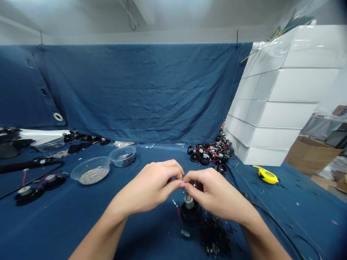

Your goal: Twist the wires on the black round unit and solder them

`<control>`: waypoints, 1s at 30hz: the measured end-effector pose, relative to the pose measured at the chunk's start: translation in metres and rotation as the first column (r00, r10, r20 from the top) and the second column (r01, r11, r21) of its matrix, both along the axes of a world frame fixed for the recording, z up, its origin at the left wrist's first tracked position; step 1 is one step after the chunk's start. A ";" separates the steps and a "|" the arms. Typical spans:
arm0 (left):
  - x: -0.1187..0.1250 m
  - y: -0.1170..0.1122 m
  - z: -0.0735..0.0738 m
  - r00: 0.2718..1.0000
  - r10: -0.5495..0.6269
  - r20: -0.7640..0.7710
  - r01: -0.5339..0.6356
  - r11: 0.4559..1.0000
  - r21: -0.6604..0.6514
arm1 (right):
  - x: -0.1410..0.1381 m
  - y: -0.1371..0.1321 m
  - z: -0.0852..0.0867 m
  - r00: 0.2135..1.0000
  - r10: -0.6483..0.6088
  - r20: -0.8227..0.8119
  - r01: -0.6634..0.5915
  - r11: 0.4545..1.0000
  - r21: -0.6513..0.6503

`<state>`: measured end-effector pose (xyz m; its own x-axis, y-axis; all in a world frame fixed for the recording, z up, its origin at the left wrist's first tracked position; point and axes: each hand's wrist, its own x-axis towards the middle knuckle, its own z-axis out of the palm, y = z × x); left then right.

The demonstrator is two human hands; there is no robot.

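My left hand (151, 186) and my right hand (210, 191) meet at the fingertips over the blue cloth, both pinched closed. What they pinch is too small to make out. Just below them a small black speaker (190, 211) with a metal back rests on the cloth. A red wire (177, 211) runs from it toward my fingers. A heap of small black parts (215, 236) lies right of the speaker, under my right wrist.
Two clear plastic bowls (92, 171) (123, 156) of small parts stand at the left. Finished speakers with red wires (40, 186) lie far left. A pile of speakers (214, 153) sits by stacked white boxes (276, 108). A yellow tape measure (267, 176) and a black cable (271, 218) lie right.
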<state>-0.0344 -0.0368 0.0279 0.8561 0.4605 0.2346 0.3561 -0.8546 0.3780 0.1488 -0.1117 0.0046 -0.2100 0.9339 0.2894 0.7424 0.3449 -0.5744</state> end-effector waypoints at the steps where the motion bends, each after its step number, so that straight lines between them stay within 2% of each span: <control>1: 0.000 0.000 0.000 1.000 -0.001 -0.006 0.001 1.000 0.003 | 0.000 0.000 0.000 1.000 0.000 0.002 0.000 1.000 0.000; 8: -0.001 0.000 -0.001 0.999 -0.003 -0.041 0.004 0.999 0.033 | -0.001 0.000 -0.001 1.000 0.005 0.009 -0.005 1.000 0.001; 22: -0.004 -0.003 0.003 0.992 0.066 0.111 -0.059 0.996 -0.065 | -0.002 0.002 -0.001 0.969 -0.046 -0.241 0.055 0.998 0.031; 30: -0.003 -0.001 0.004 0.993 0.058 0.101 -0.053 0.997 -0.052 | -0.002 0.003 -0.001 0.961 -0.050 -0.272 0.055 0.998 0.013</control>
<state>-0.0378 -0.0382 0.0314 0.8016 0.5199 0.2952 0.3599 -0.8139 0.4562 0.1463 -0.1086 0.0035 -0.0716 0.9350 0.3474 0.5766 0.3230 -0.7505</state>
